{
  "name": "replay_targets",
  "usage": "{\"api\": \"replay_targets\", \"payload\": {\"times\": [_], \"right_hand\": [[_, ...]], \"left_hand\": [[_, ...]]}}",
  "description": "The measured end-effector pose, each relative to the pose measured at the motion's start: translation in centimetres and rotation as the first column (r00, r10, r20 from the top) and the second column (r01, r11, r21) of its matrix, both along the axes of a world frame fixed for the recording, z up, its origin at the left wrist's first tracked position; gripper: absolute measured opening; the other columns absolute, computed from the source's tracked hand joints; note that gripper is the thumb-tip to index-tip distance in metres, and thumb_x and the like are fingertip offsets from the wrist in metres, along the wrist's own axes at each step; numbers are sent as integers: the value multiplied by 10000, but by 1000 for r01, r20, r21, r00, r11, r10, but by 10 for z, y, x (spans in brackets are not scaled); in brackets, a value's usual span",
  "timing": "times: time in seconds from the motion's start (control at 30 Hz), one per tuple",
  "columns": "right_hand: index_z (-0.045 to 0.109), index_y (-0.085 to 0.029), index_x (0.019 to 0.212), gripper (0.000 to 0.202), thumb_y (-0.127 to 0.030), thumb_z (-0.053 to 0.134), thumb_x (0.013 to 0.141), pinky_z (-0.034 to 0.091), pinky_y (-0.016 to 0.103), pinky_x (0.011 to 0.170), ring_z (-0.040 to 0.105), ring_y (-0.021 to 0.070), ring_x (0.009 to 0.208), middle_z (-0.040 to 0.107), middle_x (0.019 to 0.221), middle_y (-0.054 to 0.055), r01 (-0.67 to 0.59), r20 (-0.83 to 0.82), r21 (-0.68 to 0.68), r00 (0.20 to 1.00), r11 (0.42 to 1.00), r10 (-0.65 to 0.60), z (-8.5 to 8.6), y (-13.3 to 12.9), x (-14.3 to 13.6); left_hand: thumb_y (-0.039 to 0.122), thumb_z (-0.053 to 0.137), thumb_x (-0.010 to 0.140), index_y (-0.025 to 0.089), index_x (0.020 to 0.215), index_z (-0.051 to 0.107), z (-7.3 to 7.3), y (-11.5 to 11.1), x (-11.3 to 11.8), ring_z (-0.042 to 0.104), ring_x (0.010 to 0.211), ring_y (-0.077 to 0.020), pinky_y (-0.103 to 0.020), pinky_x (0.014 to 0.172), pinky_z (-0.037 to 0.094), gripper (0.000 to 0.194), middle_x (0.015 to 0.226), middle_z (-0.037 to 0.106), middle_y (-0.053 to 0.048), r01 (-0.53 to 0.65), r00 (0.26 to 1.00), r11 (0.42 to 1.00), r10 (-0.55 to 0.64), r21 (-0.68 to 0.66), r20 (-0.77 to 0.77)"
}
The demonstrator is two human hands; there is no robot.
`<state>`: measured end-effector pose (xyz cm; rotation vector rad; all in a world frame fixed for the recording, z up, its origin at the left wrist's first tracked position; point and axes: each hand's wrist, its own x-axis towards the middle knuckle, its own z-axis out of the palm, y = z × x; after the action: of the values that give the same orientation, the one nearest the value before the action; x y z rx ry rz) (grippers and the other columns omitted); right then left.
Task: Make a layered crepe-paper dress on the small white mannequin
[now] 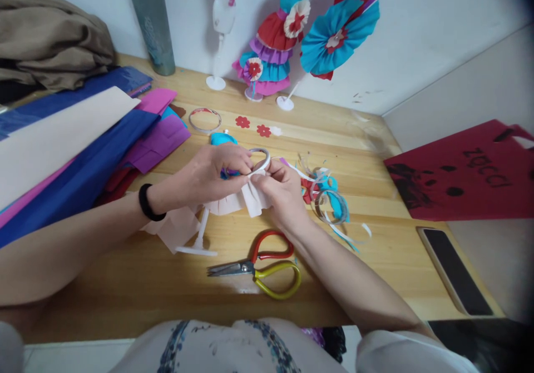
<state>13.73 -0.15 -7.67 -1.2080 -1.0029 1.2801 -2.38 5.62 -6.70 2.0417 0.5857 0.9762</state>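
My left hand (pixel 217 170), with a black band on its wrist, pinches the upper edge of a pale pleated paper strip (pixel 255 196). Its other end is gripped by my right hand (pixel 286 192), close beside the left. A ring of white tape (pixel 262 160) stands upright between the hands at the paper's top edge. Below the paper, a white stand (pixel 201 234) rests on the table, its upper part hidden behind my left hand and the paper. Red and yellow handled scissors (pixel 254 267) lie nearer to me.
Stacked coloured paper (pixel 75 145) covers the left side. Three small figures, two with paper dresses (pixel 273 45), stand along the wall. Tape rolls (pixel 331 206) and scraps lie right of my hands. A red bag (pixel 463 173) and a phone (pixel 456 273) are far right.
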Motion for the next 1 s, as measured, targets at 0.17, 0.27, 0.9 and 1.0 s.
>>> {"api": "replay_targets", "payload": {"times": [0.17,0.27,0.9,1.0], "right_hand": [[587,-199,627,126,-276,675,580,359,226,458,425,88,485,544,554,-42,5,31,23,999,1000,-5,2,2,-1],[584,-198,619,130,-267,681,567,358,224,457,411,81,471,526,537,-53,-19,-1,11,1000,1000,19,3,1,-1],[630,-202,706,184,-364,706,747,388,262,514,477,115,541,570,601,-24,51,285,290,949,956,-137,6,-8,5],[635,-206,698,136,-307,692,769,410,269,544,498,119,565,573,605,-26,60,353,398,911,916,-212,9,-10,3]], "left_hand": [[228,596,829,203,752,652,1,2,-7,697,956,-180,-330,918,542,100,963,749,-43,112,994,992,-110,53,-28],[213,604,818,186,714,640,1,3,-7,690,894,-169,-312,871,542,113,910,733,-34,113,993,993,-111,41,-51],[218,629,820,197,656,650,5,1,-6,707,951,-195,-347,923,575,167,898,753,-42,-5,1000,1000,5,-18,0],[231,635,816,202,655,649,4,1,-6,708,947,-197,-350,918,576,164,881,754,-36,-5,1000,1000,5,-4,-5]]}}
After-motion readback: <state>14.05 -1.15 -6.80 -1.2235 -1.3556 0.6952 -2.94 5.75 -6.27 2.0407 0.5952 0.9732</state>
